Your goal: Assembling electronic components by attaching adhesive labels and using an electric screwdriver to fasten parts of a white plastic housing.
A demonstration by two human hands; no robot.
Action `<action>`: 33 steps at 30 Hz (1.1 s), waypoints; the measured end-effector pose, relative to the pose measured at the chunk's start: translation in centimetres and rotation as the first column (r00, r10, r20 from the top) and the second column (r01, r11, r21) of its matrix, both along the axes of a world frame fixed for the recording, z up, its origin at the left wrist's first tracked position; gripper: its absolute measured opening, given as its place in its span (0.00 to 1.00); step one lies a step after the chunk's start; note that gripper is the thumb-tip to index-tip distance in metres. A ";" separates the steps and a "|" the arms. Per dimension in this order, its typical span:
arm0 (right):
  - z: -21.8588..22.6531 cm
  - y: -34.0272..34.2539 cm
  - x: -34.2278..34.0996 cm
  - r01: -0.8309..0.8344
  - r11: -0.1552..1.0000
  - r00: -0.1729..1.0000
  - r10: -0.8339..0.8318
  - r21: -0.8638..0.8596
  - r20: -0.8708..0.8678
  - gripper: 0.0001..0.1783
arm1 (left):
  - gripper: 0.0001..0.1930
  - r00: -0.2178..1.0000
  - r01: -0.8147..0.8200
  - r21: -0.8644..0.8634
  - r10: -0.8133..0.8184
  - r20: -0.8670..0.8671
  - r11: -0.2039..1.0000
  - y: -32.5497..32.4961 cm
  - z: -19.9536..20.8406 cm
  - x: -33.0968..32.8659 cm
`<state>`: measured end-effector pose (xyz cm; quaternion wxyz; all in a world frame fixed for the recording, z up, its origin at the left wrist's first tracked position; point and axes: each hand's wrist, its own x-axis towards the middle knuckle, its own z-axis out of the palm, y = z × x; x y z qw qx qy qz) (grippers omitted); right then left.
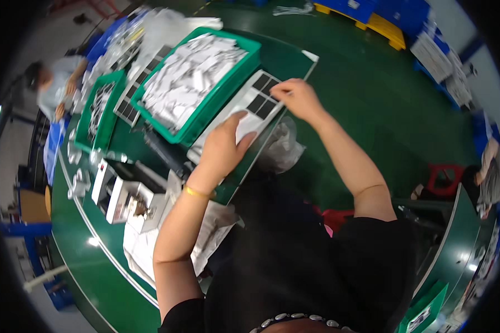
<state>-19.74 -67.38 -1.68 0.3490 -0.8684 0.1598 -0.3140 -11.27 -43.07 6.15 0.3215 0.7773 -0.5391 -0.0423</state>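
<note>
A white sheet with rows of black squares lies near the table's edge beside a large green bin. My left hand rests on the lower part of this sheet, thumb and fingers spread, holding nothing. At the sheet's far right corner, my right hand has its fingertips pinched together by the black squares. Whatever is between those fingertips is too small and blurred to make out. Small white flat pieces fill the green bin in a loose heap.
Left of the big bin are another sheet with dark squares and a smaller green bin. A white-and-black device stands nearer me. A clear plastic bag hangs by the table edge. A person sits at far left.
</note>
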 end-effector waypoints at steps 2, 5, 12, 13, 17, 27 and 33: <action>0.0 0.4 -0.3 0.005 0.974 0.998 -0.018 -0.226 -0.054 0.10 | 0.28 0.999 0.034 -0.021 -0.035 -0.017 0.999 -4.5 -2.4 1.4; -0.4 0.0 0.5 0.009 0.933 1.000 -0.009 -0.359 0.001 0.08 | 0.34 0.998 0.063 -0.018 -0.063 0.007 0.998 -9.0 -6.2 3.0; -2.9 0.9 2.1 -0.020 0.968 1.000 0.015 -0.250 -0.021 0.08 | 0.34 0.959 0.080 0.116 -0.108 0.261 0.990 -7.9 -9.4 4.0; -3.0 0.9 2.0 -0.003 0.972 1.000 -0.003 -0.235 -0.025 0.07 | 0.34 0.946 0.105 0.105 -0.132 0.295 0.989 -8.1 -9.7 4.1; -5.4 0.5 2.4 0.048 0.970 0.998 -0.035 -0.237 0.061 0.06 | 0.32 0.929 0.125 0.088 -0.148 0.339 0.988 -8.8 -9.9 3.3; -4.1 0.1 3.1 0.022 0.988 1.000 -0.025 -0.156 -0.017 0.06 | 0.36 0.918 0.140 0.052 -0.150 0.368 0.989 -9.4 -9.4 3.3; -3.8 0.2 3.1 -0.031 0.998 0.998 0.028 -0.060 -0.055 0.08 | 0.37 0.933 0.112 0.132 -0.150 0.327 0.985 -9.5 -6.1 0.7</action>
